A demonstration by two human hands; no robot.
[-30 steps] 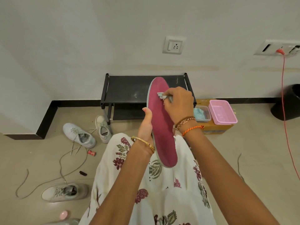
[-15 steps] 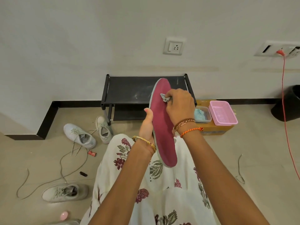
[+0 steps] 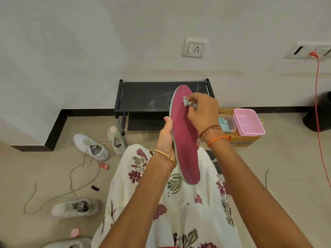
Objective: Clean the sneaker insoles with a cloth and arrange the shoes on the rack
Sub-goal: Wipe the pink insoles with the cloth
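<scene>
Head view, items as I see them:

- My left hand [image 3: 165,138]: wrapped round the left edge of the pink insole [image 3: 185,138], thumb up along the rim; my fingers behind it are hidden, apart from a tip at the right edge.
- Pink insole: held upright in front of me above my lap, toe end up and overlapping the black shoe rack [image 3: 148,99], heel end down over my floral dress [image 3: 161,212].
- My right hand [image 3: 203,111]: fingers curled, pinching a small crumpled grey cloth [image 3: 187,102] against the insole's upper part. Most of the cloth is buried in my grip.
- Shoe rack: against the wall, top shelf bare where visible; right part hidden by insole and hand; lower shelf in shadow, hard to read.
- White sneaker [image 3: 91,146] and a second sneaker [image 3: 116,140]: on the floor just left of the rack, laces trailing.
- Third sneaker [image 3: 75,208]: on the floor, lower left. A fourth shoe [image 3: 71,243] is cut off by the bottom edge.
- Pink basket [image 3: 249,122] and clear tub [image 3: 227,124]: on a cardboard box [image 3: 243,140] right of the rack; the tub is partly behind my wrist, contents unclear.
- Dark bin [image 3: 320,115]: cut off at the right edge.
</scene>
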